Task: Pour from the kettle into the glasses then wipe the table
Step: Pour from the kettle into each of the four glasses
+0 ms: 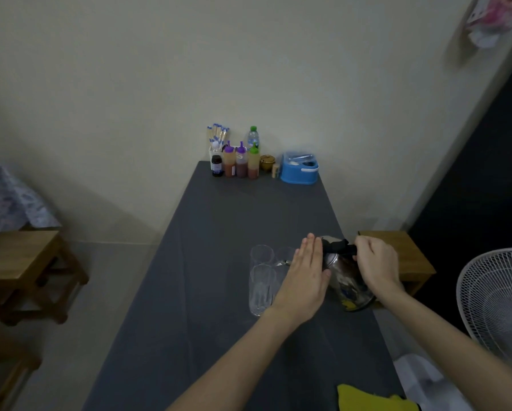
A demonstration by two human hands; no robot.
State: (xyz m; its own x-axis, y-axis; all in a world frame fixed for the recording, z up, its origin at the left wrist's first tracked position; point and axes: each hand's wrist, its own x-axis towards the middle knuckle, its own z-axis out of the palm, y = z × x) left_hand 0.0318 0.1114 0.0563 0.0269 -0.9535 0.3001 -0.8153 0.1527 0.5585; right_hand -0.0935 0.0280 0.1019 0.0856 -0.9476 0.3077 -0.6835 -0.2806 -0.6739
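Note:
A shiny steel kettle [345, 278] with a black handle is tilted to the left over the grey table [219, 292]. My right hand [375, 268] is shut on that handle. My left hand [306, 277] lies flat with fingers straight against the kettle's lid and side. Three clear glasses stand just left of the kettle: the near one [260, 289], a far left one [261, 254] and one [284, 253] partly hidden behind my left hand. The spout points toward them; no stream is discernible. A yellow cloth [367, 398] lies at the table's near right edge.
At the far end by the wall stand sauce bottles [241, 163], a water bottle [252, 137], a cup of chopsticks [217, 137] and a blue box [299, 170]. Wooden stools sit left [20, 262] and right [403, 250]. A white fan [498, 304] is at the right.

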